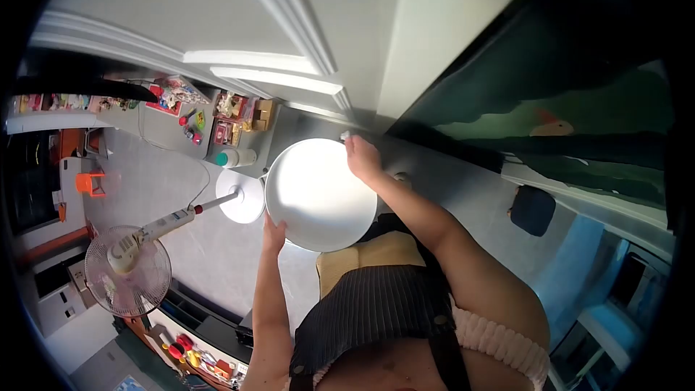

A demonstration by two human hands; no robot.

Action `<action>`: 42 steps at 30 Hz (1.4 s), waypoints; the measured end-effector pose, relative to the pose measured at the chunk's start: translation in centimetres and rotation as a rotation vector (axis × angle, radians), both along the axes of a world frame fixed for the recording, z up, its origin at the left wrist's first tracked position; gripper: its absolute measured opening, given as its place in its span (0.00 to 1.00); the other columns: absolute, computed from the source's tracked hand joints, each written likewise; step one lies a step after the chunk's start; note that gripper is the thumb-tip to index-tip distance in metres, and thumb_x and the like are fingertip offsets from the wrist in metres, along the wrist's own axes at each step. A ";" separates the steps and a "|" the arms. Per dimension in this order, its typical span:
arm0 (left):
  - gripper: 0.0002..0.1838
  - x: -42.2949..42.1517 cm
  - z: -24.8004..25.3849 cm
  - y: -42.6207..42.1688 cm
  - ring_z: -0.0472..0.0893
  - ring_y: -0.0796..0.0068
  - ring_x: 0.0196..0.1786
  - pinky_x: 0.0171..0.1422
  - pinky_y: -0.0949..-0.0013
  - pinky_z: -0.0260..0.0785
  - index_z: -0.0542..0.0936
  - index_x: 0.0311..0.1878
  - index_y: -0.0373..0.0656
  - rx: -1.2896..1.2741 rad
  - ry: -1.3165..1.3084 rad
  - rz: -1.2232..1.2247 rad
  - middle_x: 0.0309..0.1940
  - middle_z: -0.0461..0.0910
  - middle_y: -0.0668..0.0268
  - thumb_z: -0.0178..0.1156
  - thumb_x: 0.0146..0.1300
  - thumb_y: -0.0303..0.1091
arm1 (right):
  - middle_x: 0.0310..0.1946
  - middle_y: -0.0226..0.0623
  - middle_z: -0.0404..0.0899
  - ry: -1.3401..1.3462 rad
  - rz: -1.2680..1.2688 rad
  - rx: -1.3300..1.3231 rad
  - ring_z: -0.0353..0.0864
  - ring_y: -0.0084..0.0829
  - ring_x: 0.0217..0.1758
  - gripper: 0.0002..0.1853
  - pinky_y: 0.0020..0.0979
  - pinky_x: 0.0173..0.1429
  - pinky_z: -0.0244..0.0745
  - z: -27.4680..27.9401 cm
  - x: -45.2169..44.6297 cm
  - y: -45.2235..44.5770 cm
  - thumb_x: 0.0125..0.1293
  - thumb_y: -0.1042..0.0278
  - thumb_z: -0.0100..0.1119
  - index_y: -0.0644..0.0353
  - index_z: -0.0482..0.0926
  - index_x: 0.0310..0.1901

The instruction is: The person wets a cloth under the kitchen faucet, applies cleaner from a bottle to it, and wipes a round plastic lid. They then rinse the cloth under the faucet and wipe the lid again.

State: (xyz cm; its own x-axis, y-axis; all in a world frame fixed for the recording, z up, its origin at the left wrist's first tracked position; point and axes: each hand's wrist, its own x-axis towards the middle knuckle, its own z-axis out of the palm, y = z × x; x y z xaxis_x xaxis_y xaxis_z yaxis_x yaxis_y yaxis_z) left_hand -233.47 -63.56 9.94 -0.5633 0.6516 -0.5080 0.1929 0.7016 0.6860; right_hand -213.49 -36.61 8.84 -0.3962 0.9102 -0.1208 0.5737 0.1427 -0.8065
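Observation:
In front of my body is a round white top point(322, 192) with a low raised rim; I cannot tell whether it is a tray or a small tabletop. My left hand point(274, 235) grips its near-left rim, thumb over the edge and fingers mostly hidden beneath. My right hand point(362, 159) is closed at the far-right edge of the top. A small white wad point(345, 135), like a tissue or cloth, shows at its fingertips.
A standing fan point(129, 261) with a round white base point(241, 197) is on the left. A white bottle with a green cap point(237, 158) stands by boxes of packets point(235, 117) on a cabinet. A dark stool point(532, 210) is at right, below a large dark green picture point(557, 101).

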 end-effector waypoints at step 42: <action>0.19 1.5 -2.4 -1.5 0.80 0.61 0.54 0.58 0.65 0.70 0.74 0.62 0.39 0.406 0.089 0.407 0.52 0.80 0.53 0.48 0.70 0.27 | 0.53 0.25 0.80 -0.350 0.845 0.387 0.75 0.30 0.60 0.13 0.52 0.63 0.59 2.4 -14.6 -4.5 0.69 0.56 0.50 0.42 0.81 0.50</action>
